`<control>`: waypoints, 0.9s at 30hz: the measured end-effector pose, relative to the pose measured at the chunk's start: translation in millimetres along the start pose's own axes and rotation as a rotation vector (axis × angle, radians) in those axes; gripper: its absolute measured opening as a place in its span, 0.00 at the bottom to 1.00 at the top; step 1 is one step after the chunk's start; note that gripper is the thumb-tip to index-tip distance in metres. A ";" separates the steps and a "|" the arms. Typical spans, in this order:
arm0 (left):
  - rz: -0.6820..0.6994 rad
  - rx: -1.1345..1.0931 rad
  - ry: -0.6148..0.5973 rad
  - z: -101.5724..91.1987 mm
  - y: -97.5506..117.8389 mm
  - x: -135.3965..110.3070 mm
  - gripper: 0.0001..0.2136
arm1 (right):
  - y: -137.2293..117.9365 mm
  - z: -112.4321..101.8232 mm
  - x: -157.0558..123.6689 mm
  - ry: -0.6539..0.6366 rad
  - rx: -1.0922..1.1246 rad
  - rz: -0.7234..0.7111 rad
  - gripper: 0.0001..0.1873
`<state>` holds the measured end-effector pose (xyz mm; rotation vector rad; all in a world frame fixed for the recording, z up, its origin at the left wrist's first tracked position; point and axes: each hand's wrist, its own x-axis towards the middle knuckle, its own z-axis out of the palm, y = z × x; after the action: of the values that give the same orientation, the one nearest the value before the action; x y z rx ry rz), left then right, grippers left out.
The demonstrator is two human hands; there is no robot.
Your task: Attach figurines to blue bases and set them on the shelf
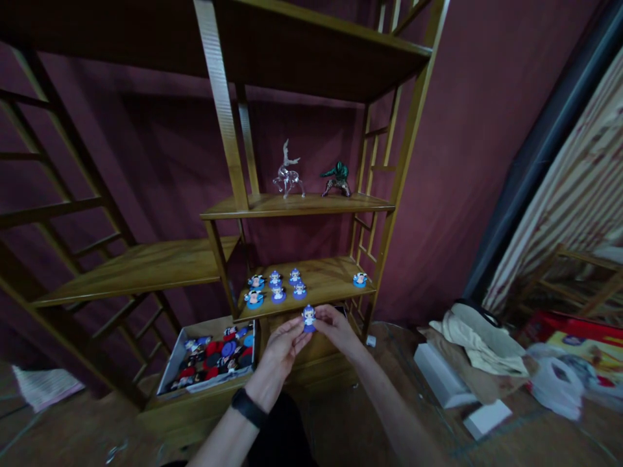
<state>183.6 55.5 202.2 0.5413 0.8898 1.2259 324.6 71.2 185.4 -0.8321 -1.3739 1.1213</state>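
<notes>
You face a wooden display shelf (326, 275); to the right lies a red printed box (594, 347) (its lettering too blurred to read). Your left hand (282, 344) and right hand (335, 331) pinch a purple-based figurine (308, 318) upright between them, just in front of the shelf.

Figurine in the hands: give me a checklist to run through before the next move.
1. Grip: ok. The left hand and right hand both have fingers at the figurine.
2. Figurine upright: ok. Head up, purple base down.
3. Purple figures on the shelf in order: ok. Two behind, two in front.
4. Blue figures grouped: not ok. Two are at the left, one alone at the right end.
5. Box within sight: ok. It is open, low on the left.
6. Count of figures in the box: cannot tell. They lie heaped and overlapping.
</notes>
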 end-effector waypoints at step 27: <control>-0.127 -0.106 0.044 19.3 -0.8 23.2 0.10 | 6.1 -33.1 55.8 -0.071 -0.210 0.022 0.08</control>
<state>201.6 79.3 205.8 0.3692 0.8778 1.1654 349.3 130.8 194.8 -0.9673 -1.5639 1.0437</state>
